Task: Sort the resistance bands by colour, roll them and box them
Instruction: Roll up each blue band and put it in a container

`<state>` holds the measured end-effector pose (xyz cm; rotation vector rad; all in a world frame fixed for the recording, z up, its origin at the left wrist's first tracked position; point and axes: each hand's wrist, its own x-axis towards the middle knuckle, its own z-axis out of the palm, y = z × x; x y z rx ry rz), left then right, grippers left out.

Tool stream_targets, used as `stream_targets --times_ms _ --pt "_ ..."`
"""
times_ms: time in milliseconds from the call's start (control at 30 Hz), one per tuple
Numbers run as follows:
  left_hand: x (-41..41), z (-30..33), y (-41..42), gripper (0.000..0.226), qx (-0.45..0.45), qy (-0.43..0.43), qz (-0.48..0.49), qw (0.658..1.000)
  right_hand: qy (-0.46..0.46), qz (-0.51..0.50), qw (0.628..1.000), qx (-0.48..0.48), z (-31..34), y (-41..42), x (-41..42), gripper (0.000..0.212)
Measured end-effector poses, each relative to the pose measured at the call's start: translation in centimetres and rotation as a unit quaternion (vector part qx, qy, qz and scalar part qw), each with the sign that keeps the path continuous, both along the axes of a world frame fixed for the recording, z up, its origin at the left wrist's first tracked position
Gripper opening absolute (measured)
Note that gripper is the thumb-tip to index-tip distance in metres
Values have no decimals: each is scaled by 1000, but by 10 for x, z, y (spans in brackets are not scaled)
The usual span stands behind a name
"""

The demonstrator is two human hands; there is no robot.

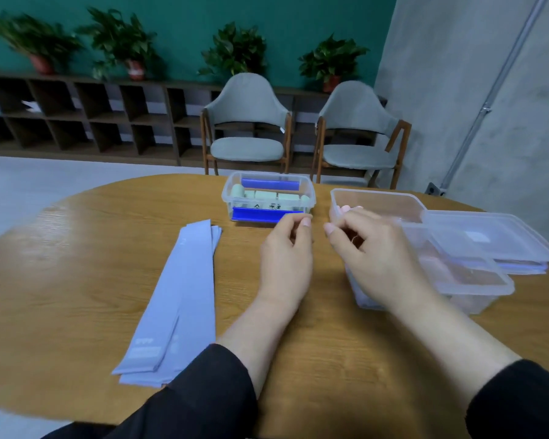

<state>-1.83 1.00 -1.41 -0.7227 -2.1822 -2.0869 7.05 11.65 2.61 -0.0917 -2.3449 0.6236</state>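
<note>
Several lavender resistance bands (178,296) lie flat in a stack on the left of the wooden table (76,248). A clear box (309,198) at the table's far side holds rolled pale green bands (267,195) and blue rolls (257,214). To the right, a second clear box (476,280) shows pink bands through its wall. My left hand (286,255) and my right hand (374,251) hover close together between the two boxes, fingers curled, thumb and forefinger tips nearly meeting. Nothing is plainly visible in either hand; a tiny orange speck shows inside the right hand's curl.
Another clear box (377,202) stands behind my right hand. Clear lids (495,239) are stacked at the far right. Two grey chairs (248,122) and a low shelf with potted plants stand beyond the table.
</note>
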Motion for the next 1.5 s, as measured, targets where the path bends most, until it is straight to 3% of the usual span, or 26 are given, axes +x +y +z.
stream_targets --times_ms 100,200,333,567,867,1167,1333,1500 --pt "-20 20 -55 16 -33 49 42 997 2 34 998 -62 -13 -45 -14 15" --pt "-50 10 -124 15 -135 118 98 979 -93 131 984 -75 -34 -89 -24 8" --pt "-68 -31 -191 15 -265 121 156 944 -265 283 922 -17 -71 -129 -30 31" --pt "-63 -66 -186 16 -440 267 173 840 -160 251 954 -33 -93 -144 -25 16" --pt "-54 -55 -189 25 -395 381 182 816 -126 176 970 -112 -89 -162 -18 14" --pt "-45 -17 -176 34 -244 414 163 862 -62 102 968 -222 -61 -148 -19 19" --pt "-74 -30 -182 29 -314 404 196 837 -93 106 977 -162 -67 -151 -11 16" --pt "-60 -39 -170 29 -364 417 150 819 -82 140 975 -150 -75 -157 -6 18"
